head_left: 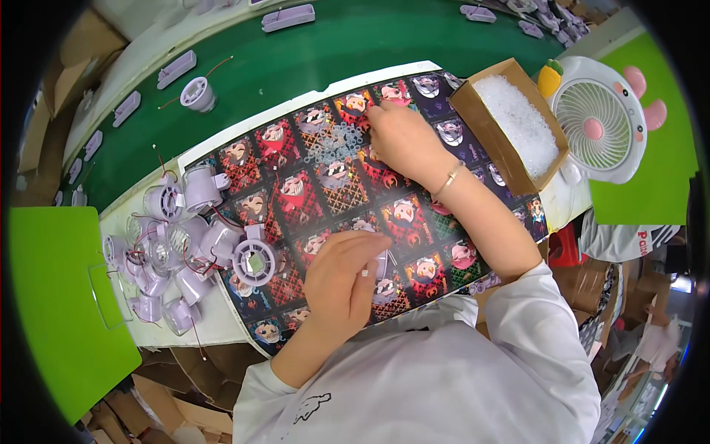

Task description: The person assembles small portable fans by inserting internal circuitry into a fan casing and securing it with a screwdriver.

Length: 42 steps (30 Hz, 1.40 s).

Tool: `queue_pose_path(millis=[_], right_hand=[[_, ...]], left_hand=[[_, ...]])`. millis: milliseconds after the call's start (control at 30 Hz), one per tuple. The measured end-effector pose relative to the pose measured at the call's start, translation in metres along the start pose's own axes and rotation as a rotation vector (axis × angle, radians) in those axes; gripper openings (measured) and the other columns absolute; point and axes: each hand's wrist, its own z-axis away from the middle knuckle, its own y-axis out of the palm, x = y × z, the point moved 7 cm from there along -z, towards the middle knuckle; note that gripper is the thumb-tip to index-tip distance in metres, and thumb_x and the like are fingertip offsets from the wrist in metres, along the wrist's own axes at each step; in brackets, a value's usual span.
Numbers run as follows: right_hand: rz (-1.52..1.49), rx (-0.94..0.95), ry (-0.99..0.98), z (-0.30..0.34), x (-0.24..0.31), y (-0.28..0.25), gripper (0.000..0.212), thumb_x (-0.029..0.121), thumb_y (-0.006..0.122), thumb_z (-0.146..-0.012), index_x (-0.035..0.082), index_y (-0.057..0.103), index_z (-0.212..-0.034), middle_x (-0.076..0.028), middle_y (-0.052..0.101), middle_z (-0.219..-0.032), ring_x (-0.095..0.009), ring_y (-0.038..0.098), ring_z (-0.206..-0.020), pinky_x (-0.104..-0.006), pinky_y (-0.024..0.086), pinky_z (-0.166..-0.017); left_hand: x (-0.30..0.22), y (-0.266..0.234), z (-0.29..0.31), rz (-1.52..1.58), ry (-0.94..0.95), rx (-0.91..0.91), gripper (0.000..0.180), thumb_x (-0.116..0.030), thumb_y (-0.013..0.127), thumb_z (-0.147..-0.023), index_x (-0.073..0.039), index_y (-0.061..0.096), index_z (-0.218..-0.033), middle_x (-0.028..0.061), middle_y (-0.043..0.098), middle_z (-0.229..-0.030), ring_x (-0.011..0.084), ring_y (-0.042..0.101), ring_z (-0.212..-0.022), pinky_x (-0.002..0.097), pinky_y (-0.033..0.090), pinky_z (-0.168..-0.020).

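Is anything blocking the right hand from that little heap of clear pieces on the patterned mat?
Nothing visible does: the right hand is just beside the small clear pieces on the patterned mat. Whether it touches them, I can't tell.

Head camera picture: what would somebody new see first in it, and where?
Probably the white fan with pink ears at the upper right, beside an open cardboard box of small clear pieces. Next might come the dark mat with cartoon pictures in the middle, with the person's left hand and right hand over it. A jumble of pale purple parts lies at the left.
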Motion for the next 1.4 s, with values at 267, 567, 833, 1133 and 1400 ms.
queue_pose_path(millis=[267,567,833,1133,1400], right_hand=[[-0.757,0.012,-0.213,0.074,0.071,-0.129,0.016,0.000,0.072,-0.073,0.004,0.065,-0.087,-0.007,0.057,-0.074,-0.023,0.057,-0.063,-0.0318,0.046,-0.054],[-0.612,-0.056,-0.269,0.091,0.084,-0.135,0.022,0.000,0.075,-0.070,0.002,0.066,-0.090,-0.009,0.058,-0.079,-0.024,0.060,-0.066,-0.0327,0.048,-0.055],[-0.478,-0.057,-0.267,0.096,0.091,-0.138,0.024,-0.002,0.073,-0.071,-0.001,0.065,-0.093,-0.010,0.058,-0.081,-0.025,0.059,-0.068,-0.0342,0.049,-0.058],[-0.429,0.125,-0.232,0.098,0.090,-0.125,0.016,0.000,0.072,-0.074,-0.001,0.062,-0.087,-0.012,0.059,-0.081,-0.030,0.058,-0.067,-0.0385,0.046,-0.056],[-1.828,0.115,0.586,0.110,0.028,-0.036,0.021,0.014,0.052,-0.101,-0.001,0.065,-0.095,-0.002,0.064,-0.077,-0.009,0.056,-0.060,-0.0246,0.045,-0.054]], left_hand=[[-0.011,0.004,-0.020,-0.161,0.044,0.104,0.027,0.004,0.065,-0.074,0.003,0.063,-0.101,0.0154,0.064,-0.090,0.0335,0.062,-0.082,0.0416,0.052,-0.072],[-0.018,0.008,-0.026,-0.182,0.094,0.122,0.029,0.002,0.068,-0.066,0.001,0.062,-0.095,0.0112,0.060,-0.086,0.0303,0.059,-0.078,0.0393,0.050,-0.067],[-0.015,0.013,-0.021,-0.216,0.114,0.129,0.025,-0.001,0.066,-0.068,0.001,0.062,-0.093,0.0102,0.059,-0.084,0.0282,0.058,-0.078,0.0380,0.049,-0.066],[-0.017,0.017,-0.006,-0.328,0.295,0.029,0.030,-0.005,0.065,-0.074,0.007,0.061,-0.101,0.0149,0.061,-0.088,0.0298,0.064,-0.082,0.0409,0.054,-0.069],[0.049,0.021,0.011,-0.091,-0.237,0.010,0.031,0.001,0.059,-0.079,-0.001,0.064,-0.109,0.0171,0.061,-0.106,0.0341,0.063,-0.093,0.0408,0.052,-0.080]])
